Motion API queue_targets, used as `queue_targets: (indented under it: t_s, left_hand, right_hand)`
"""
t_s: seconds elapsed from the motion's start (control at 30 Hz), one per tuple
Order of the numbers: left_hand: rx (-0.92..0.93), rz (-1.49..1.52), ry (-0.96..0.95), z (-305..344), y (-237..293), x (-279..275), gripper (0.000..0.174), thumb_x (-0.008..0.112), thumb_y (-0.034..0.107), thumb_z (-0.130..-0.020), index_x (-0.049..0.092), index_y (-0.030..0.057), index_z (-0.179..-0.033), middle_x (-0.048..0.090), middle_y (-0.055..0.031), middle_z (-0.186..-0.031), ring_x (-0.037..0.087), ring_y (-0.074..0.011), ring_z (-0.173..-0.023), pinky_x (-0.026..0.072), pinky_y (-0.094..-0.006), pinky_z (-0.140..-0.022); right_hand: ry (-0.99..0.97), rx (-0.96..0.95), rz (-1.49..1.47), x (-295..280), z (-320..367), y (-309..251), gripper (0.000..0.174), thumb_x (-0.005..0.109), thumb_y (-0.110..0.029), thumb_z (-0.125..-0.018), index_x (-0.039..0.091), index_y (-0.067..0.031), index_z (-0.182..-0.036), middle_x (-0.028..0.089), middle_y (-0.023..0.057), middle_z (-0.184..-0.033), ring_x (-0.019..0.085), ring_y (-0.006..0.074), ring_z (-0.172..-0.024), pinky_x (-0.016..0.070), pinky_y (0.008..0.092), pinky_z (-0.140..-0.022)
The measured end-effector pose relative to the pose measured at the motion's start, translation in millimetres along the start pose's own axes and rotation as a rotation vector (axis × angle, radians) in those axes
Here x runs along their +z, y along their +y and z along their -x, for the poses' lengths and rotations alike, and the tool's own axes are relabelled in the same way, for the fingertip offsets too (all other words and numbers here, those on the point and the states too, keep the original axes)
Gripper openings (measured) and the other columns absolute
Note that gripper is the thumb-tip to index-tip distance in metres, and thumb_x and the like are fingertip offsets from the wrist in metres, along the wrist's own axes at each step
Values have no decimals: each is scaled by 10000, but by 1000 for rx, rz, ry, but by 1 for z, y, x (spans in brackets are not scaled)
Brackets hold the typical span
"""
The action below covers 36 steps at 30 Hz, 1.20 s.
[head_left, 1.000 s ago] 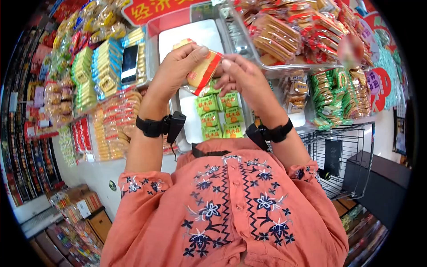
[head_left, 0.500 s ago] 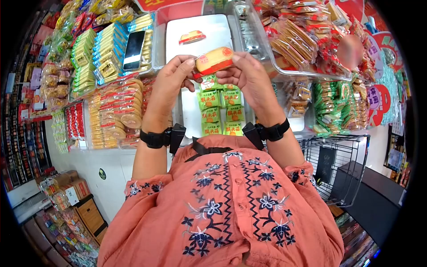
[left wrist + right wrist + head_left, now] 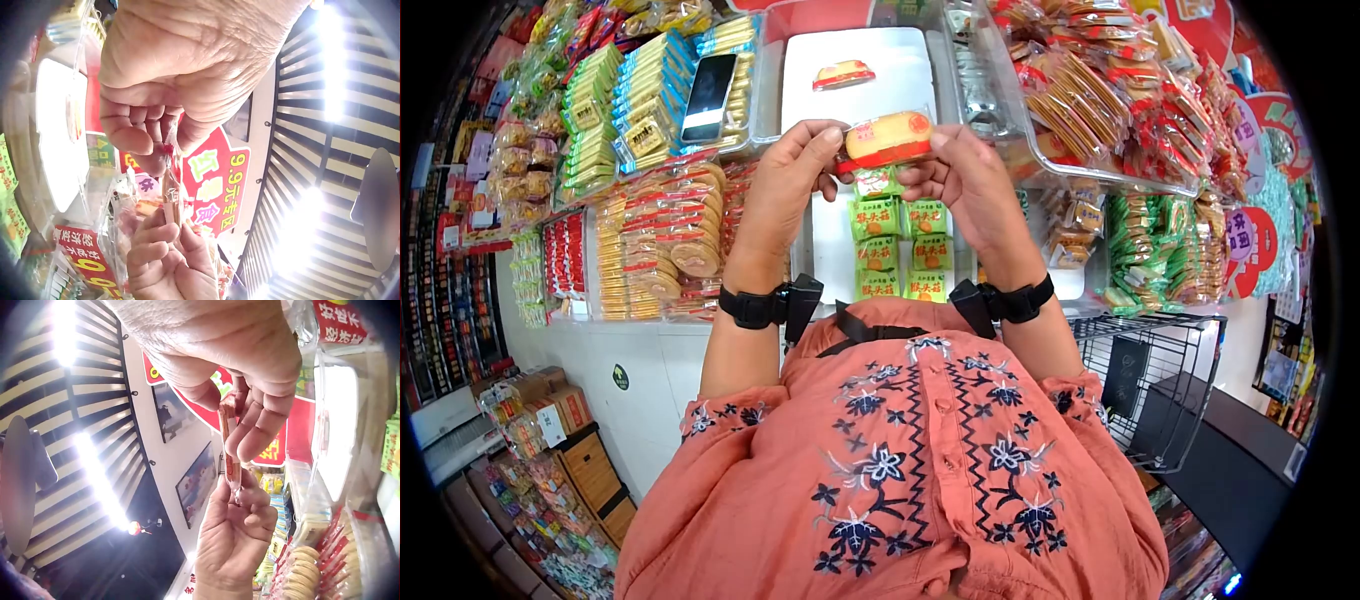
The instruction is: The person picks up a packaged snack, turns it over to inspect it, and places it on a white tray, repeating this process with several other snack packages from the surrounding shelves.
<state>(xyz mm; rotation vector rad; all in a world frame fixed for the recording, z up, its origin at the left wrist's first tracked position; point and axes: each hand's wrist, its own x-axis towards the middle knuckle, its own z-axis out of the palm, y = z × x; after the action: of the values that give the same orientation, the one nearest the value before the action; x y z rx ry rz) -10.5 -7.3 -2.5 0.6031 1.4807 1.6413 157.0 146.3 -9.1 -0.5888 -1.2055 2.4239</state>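
Observation:
A flat, wrapped biscuit packet (image 3: 888, 138), pale yellow with a red lower band, is held level above the display bins. My left hand (image 3: 798, 165) pinches its left end between thumb and fingers, and my right hand (image 3: 968, 175) pinches the right end. Seen edge-on in the left wrist view, the packet (image 3: 171, 197) is thin, with a twist of clear wrapper at the left fingertips. Beyond it, a similar packet (image 3: 843, 74) lies on a white board (image 3: 900, 55). Green packets (image 3: 876, 218) stand in two columns just below the hands.
Left of the bin, a phone (image 3: 709, 97) rests on rows of wrapped biscuits. Stacked round biscuits (image 3: 695, 215) stand lower left. A clear tray (image 3: 1090, 178) heaped with red packets rises at the right. A black wire cart (image 3: 1160, 390) is beside my right elbow.
The packet has gone from steeply tilted in my left hand to level between both hands, my right fingers now gripping its end. The similar packet behind, earlier partly covered, shows fully.

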Motion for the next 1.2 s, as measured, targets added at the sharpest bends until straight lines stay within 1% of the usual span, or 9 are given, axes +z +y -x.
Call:
queue_targets:
  t_s: [0.17, 0.37, 0.8, 1.2]
  left_hand:
    - [-22, 11, 33, 2, 0, -1, 288, 603, 297, -1011, 632, 48, -1154, 656, -2, -902, 606, -97, -739, 449, -222, -609]
    - [-23, 25, 48, 4, -2, -3, 296, 606, 311, -1011, 632, 54, -1155, 652, 3, -898, 600, -95, -737, 445, -221, -611]
    - [-45, 51, 83, 5, -2, -5, 291, 625, 321, -1002, 642, 66, -1141, 651, 19, -846, 608, -86, -704, 427, -211, -594]
    - [-52, 53, 78, 5, -5, -7, 286, 625, 319, -1004, 634, 68, -1141, 674, 3, -887, 612, -90, -713, 431, -212, -598]
  right_hand:
    - [11, 16, 28, 4, 2, 0, 255, 567, -235, -1006, 544, -9, -1120, 656, 65, -942, 699, 166, -810, 573, 306, -698]
    - [0, 34, 29, 2, 2, 5, 255, 577, -238, -1000, 554, -18, -1126, 661, 58, -923, 693, 145, -801, 565, 292, -691]
    - [-21, 52, 50, 2, 4, 7, 257, 582, -252, -996, 564, -33, -1129, 679, 58, -939, 687, 139, -803, 550, 283, -693]
    - [-29, 61, 46, -2, 2, 12, 254, 578, -259, -1003, 573, -37, -1126, 689, 76, -961, 683, 133, -782, 544, 277, -684]
